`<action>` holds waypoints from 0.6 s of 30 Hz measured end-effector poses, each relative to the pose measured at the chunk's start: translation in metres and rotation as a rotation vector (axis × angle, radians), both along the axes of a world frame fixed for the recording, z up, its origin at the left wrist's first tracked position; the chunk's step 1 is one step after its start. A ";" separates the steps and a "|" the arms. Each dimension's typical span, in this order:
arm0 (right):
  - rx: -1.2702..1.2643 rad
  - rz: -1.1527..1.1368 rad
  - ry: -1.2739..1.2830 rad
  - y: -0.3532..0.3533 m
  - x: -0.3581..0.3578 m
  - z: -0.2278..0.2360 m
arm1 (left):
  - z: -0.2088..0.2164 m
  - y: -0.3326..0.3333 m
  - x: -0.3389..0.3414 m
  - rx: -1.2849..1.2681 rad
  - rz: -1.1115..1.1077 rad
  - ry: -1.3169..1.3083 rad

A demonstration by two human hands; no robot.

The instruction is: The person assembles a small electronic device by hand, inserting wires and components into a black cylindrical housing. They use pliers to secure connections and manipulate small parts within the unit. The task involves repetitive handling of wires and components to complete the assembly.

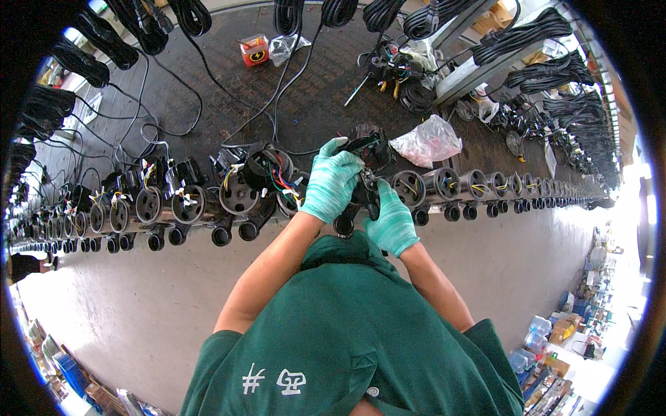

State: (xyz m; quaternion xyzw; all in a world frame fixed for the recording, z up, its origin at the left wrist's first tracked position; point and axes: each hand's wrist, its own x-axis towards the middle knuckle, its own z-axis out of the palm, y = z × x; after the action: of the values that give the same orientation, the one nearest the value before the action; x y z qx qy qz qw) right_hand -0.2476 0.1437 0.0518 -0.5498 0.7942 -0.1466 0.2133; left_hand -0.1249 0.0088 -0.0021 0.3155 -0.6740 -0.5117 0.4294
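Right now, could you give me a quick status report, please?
Left hand and right hand gripping black pump part. Row of pump housings alongside. Nothing blocking.

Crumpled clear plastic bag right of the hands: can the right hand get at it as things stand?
Probably not right away. The right hand grips the black part together with the left hand. The clear plastic bag lies close by on the dark bench, nothing between, so once freed the way looks open.

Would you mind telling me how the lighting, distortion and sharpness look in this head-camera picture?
Head view: strong fisheye bending curves the long row of black round motor housings into an arc; the right rim is blown out by white glare; black vignette rings the frame; the left hand in a teal glove and the right hand in a teal glove look sharp.
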 end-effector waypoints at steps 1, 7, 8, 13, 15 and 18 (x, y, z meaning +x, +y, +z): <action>-0.003 0.006 0.018 -0.001 0.000 -0.001 | -0.002 0.000 -0.001 0.022 -0.012 0.045; 0.035 -0.009 0.022 -0.005 0.002 -0.004 | -0.001 0.002 -0.003 0.374 -0.062 0.353; 0.033 -0.007 0.017 -0.004 0.001 -0.007 | -0.006 0.000 -0.004 0.399 -0.086 0.390; -0.069 0.035 -0.029 0.002 -0.008 -0.026 | 0.024 -0.004 0.008 -0.573 0.068 -0.296; -0.070 0.059 -0.204 0.000 -0.007 -0.006 | 0.020 -0.006 0.010 -0.610 0.083 -0.315; -0.024 0.138 -0.165 0.006 -0.014 0.026 | 0.016 -0.010 0.008 -0.592 0.086 -0.413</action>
State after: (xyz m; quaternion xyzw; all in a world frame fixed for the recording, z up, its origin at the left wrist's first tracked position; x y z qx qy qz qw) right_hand -0.2613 0.1495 0.0775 -0.5919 0.7323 -0.1859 0.2809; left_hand -0.1165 -0.0013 0.0141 0.3023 -0.8515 -0.2013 0.3782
